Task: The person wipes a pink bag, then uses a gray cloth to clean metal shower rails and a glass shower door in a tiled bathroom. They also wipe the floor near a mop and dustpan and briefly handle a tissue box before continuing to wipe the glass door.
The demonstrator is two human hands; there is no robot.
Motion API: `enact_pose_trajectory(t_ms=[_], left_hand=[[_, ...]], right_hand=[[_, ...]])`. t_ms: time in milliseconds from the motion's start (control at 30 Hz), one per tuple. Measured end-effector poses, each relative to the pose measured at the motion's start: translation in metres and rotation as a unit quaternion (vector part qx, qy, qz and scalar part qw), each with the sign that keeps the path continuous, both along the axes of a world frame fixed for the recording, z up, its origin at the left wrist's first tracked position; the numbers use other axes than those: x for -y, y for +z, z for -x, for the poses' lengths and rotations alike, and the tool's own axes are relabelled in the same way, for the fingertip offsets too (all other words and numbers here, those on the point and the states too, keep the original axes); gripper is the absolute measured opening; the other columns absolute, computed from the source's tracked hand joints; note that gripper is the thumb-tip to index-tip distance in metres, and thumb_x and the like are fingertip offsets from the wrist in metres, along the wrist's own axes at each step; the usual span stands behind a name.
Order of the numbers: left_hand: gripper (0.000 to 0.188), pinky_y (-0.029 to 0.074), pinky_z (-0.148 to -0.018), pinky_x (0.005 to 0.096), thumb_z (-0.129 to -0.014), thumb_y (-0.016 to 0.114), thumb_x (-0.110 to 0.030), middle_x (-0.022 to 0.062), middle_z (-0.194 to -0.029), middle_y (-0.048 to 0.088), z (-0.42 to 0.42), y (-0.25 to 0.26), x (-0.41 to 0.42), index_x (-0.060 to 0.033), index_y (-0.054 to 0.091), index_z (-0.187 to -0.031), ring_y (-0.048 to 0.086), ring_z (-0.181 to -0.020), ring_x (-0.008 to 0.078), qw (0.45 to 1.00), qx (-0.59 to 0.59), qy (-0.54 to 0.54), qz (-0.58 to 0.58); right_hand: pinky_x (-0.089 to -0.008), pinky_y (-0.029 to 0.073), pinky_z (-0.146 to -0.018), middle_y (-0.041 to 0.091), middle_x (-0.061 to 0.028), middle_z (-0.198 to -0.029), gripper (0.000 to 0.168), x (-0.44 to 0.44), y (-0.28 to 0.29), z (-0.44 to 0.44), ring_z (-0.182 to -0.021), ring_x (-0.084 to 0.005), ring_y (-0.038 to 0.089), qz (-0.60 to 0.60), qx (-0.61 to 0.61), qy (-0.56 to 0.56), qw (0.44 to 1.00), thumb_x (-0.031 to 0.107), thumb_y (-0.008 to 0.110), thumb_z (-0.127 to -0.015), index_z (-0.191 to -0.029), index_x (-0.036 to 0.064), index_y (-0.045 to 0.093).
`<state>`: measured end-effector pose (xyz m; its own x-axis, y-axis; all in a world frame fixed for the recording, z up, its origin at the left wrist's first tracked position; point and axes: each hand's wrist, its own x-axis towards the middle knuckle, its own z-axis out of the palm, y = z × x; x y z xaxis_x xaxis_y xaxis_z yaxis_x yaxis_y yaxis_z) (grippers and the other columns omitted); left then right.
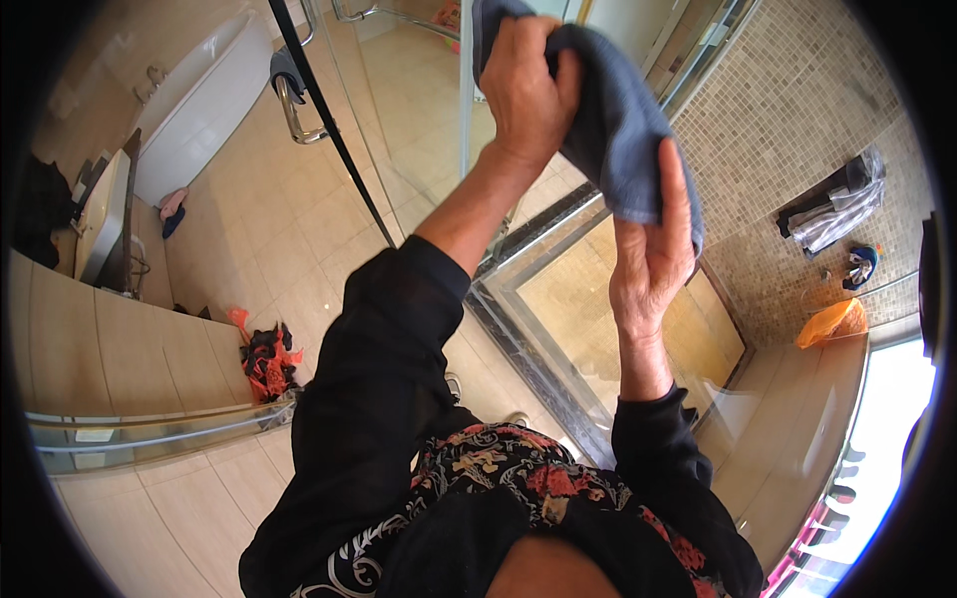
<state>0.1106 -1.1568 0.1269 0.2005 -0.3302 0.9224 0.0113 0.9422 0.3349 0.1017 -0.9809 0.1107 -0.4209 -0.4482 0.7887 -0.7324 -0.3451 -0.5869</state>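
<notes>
A blue-grey towel (pixel 609 97) is stretched between my two hands, at chest height or above, before the glass shower enclosure. My left hand (pixel 527 90) grips its upper part with the fingers curled over the fabric. Lower and to the right, my right hand (pixel 650 265) holds the other end, one finger extended along the front of the cloth. Part of the towel's far end runs out at the top of the picture. Beneath my hands lies the shower's dark stone kerb (pixel 534 224), with a yellowish shower floor (pixel 591 299) inside it.
A glass door (pixel 404 97) with a metal handle (pixel 295 123) stands left of my hands; a grey cloth (pixel 286 73) hangs on the handle. Beyond are a white bathtub (pixel 202 97) and a washbasin (pixel 101 217). A red plastic bag (pixel 269 362) lies left; an orange bag (pixel 830 323) hangs right.
</notes>
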Motion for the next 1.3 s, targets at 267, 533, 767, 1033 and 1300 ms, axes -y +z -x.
enact_pose_trajectory(t_ms=[267, 533, 767, 1033, 1300], left_hand=[[0.009, 0.042, -0.059, 0.0433, -0.080, 0.051, -0.012, 0.0199, -0.073, 0.057, -0.042, -0.205, -0.011, -0.0053, 0.046, -0.085, 0.055, -0.073, 0.0404, 0.888, 0.234, -0.054, -0.392], [0.016, 0.042, -0.056, 0.0210, -0.077, 0.054, 0.000, 0.0031, -0.078, 0.053, -0.169, -0.224, -0.065, 0.0000, 0.051, -0.092, 0.049, -0.062, 0.0075, 0.888, 0.171, -0.105, -0.414], [0.018, 0.042, -0.069, 0.0266, -0.080, 0.054, -0.003, 0.0069, -0.086, 0.053, -0.202, -0.055, 0.029, 0.0012, 0.049, -0.096, 0.049, -0.077, 0.0146, 0.984, -0.024, -0.020, -0.173], [0.032, 0.040, -0.078, 0.0312, -0.090, 0.045, -0.025, 0.0117, -0.094, 0.050, -0.167, 0.001, 0.071, 0.0018, 0.050, -0.105, 0.050, -0.085, 0.0215, 0.993, -0.012, 0.000, -0.116], [0.031, 0.041, -0.082, 0.0319, -0.089, 0.039, -0.018, 0.0125, -0.103, 0.051, -0.166, -0.045, 0.066, 0.0017, 0.045, -0.113, 0.051, -0.092, 0.0216, 0.983, -0.001, 0.010, -0.184]], right_hand=[[-0.0335, 0.036, -0.092, 0.052, -0.0207, -0.112, 0.054, 0.017, -0.123, -0.018, -0.106, -0.0304, 0.050, -0.241, 0.072, -0.024, 0.967, -0.008, 0.051, -0.072, -0.124, 0.005, 0.044], [-0.0266, 0.042, -0.080, 0.058, -0.0161, -0.097, 0.039, 0.026, -0.131, -0.031, -0.090, -0.0224, 0.057, -0.311, 0.163, 0.060, 0.934, -0.004, 0.042, -0.076, -0.113, 0.000, 0.052], [-0.0311, 0.043, -0.080, 0.059, -0.0161, -0.099, 0.033, 0.116, 0.009, -0.074, -0.091, -0.0269, 0.058, -0.007, -0.036, 0.160, 0.986, -0.004, 0.045, -0.077, -0.110, 0.000, 0.052], [-0.0342, 0.044, -0.064, 0.059, -0.0123, -0.081, 0.035, 0.208, 0.032, -0.071, -0.067, -0.0291, 0.054, 0.106, -0.077, 0.021, 0.991, 0.002, 0.060, -0.067, -0.101, 0.005, 0.054], [-0.0371, 0.042, -0.058, 0.054, -0.0125, -0.066, 0.031, 0.202, -0.031, -0.083, -0.062, -0.0313, 0.051, -0.030, -0.037, 0.018, 0.999, 0.000, 0.061, -0.062, -0.090, 0.007, 0.049]])
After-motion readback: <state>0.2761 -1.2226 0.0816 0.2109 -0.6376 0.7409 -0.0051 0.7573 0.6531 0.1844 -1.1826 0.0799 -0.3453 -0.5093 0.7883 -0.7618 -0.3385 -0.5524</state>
